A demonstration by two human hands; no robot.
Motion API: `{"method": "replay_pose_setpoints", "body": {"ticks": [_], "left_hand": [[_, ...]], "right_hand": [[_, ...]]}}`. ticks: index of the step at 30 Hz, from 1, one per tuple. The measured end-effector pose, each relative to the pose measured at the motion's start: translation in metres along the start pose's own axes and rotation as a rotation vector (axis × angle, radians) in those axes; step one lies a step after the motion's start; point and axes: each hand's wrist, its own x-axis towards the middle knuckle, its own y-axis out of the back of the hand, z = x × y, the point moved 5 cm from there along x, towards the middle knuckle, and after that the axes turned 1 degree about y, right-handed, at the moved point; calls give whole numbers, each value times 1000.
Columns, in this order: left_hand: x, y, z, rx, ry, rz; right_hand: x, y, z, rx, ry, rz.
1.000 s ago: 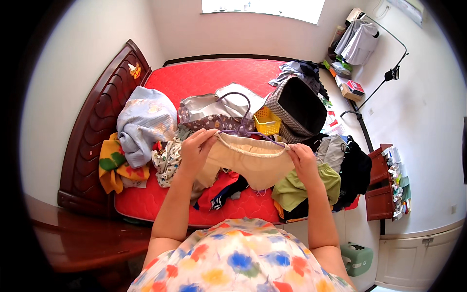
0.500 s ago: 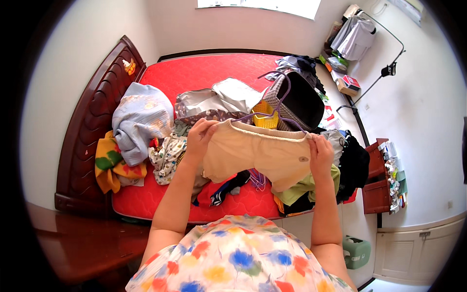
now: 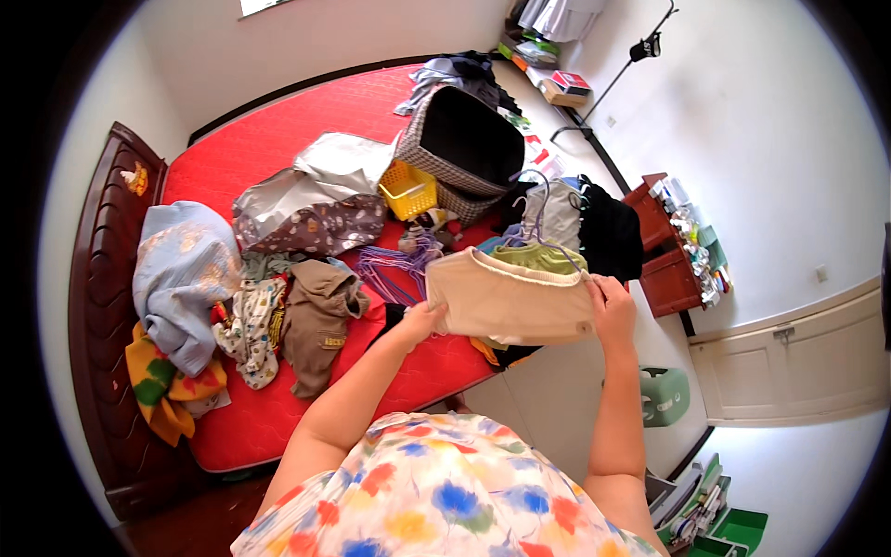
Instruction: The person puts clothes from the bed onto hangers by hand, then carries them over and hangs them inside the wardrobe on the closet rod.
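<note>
A cream garment (image 3: 520, 302) with a ribbed edge and a small round patch hangs on a purple hanger (image 3: 548, 218), held up over the bed's near right side. My left hand (image 3: 424, 322) is closed on the garment's left side, below the ribbed edge. At the other end, my right hand (image 3: 613, 302) pinches its upper corner near the hanger's tip. Just behind lies a light green garment (image 3: 540, 257), partly covered by the cream one. Several loose purple hangers (image 3: 394, 269) are heaped on the bed to the left of it.
On the red mattress (image 3: 278, 111) stand a checked storage box (image 3: 418, 139) and a yellow basket (image 3: 408, 190). Brown trousers (image 3: 316, 316), a light blue quilted cloth (image 3: 186, 278) and black clothes (image 3: 613, 232) lie around. A green bin (image 3: 664, 397) stands on the floor at right.
My view has turned to the right. The cream garment is now lower and tilted, and my left hand has moved from its upper corner down to its side. My right hand keeps its corner.
</note>
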Motion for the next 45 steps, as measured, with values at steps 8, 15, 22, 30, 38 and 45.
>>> {"method": "replay_pose_setpoints", "body": {"ticks": [8, 15, 22, 30, 38, 45], "left_hand": [[19, -110, -11, -113, 348, -190], [78, -86, -88, 172, 339, 9], [110, -71, -116, -58, 401, 109], [95, -50, -80, -145, 398, 230], [78, -7, -79, -268, 309, 332], [62, 32, -69, -324, 237, 388]], "right_hand": [[-5, 22, 108, -161, -175, 7], [30, -82, 192, -146, -93, -199], [76, -184, 246, -147, -15, -293], [71, -232, 280, -203, -137, -318], [71, -228, 252, -291, -98, -279], [66, -243, 191, -273, 31, -159]]}}
